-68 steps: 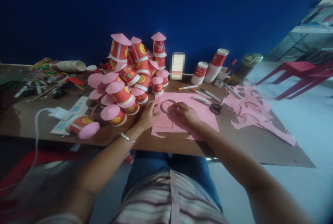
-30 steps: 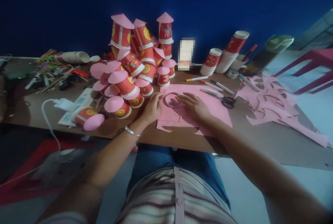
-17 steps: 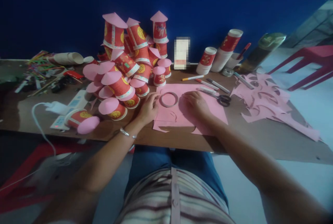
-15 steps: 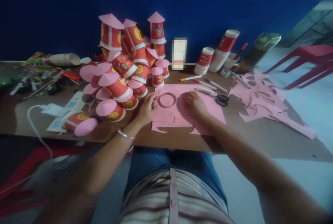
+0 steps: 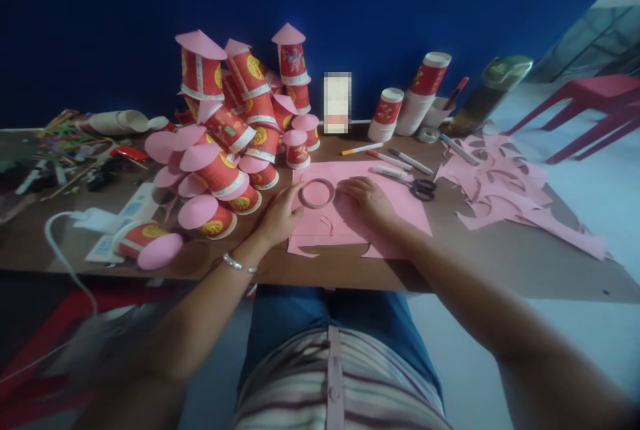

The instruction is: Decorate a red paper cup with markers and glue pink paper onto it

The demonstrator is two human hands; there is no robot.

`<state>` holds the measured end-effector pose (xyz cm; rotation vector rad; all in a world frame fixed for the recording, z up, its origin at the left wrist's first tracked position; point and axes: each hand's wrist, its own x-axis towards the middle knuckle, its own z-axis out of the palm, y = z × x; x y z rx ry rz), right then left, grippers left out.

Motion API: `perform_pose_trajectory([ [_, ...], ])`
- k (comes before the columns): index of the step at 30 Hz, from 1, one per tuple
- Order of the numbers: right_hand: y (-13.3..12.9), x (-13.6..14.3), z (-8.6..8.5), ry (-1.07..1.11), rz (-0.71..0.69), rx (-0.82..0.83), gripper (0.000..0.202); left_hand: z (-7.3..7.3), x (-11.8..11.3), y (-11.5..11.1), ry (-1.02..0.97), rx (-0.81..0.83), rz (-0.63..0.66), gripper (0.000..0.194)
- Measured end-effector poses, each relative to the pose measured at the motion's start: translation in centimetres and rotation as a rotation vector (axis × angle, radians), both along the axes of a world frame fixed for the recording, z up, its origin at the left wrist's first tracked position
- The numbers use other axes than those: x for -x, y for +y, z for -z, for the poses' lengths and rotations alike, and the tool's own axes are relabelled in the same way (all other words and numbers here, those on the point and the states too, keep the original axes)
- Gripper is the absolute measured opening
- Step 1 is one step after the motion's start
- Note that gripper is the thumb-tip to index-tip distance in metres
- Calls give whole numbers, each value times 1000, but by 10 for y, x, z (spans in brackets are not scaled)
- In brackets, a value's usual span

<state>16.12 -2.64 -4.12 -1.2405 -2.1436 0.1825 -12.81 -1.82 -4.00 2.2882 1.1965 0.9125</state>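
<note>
Pink paper sheets lie on the table in front of me, with a round ring resting flat on them. At the ring's left edge is my left hand, its thumb and fingers apart and the fingertips beside or touching the rim. My right hand rests palm down on the paper, fingers stretched toward the ring's right side. Neither hand visibly holds anything. Thin curved cuts or scraps show below the ring. Black-handled scissors and a white tube lie right of my right hand.
Red cups with pink cone tops are piled at the left, near a power strip. Markers, stacked cups and a bottle stand or lie behind. Pink scraps cover the right side.
The view has shifted slightly, moving most objects a little left. My right hand's fingertips and my left hand are now closer to the ring. Both hands stay low on the paper.
</note>
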Motion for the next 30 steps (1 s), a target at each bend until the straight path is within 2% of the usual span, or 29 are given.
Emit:
perform_pose_trajectory([
  [10,-2,0,0,-36,5,12,33,-6,-1,-3,-6,4,-15,58],
  [18,-3,-7,-9,-48,15,33,35,3,4,0,-111,61,-49,57],
  [22,2,-36,-23,-143,95,5,28,5,5,1,-148,57,-52,55],
  [26,22,-83,-42,-233,257,13,22,5,5,2,-171,63,-56,55],
  [30,45,-124,-59,-481,443,103,24,6,5,2,-188,67,-66,52],
])
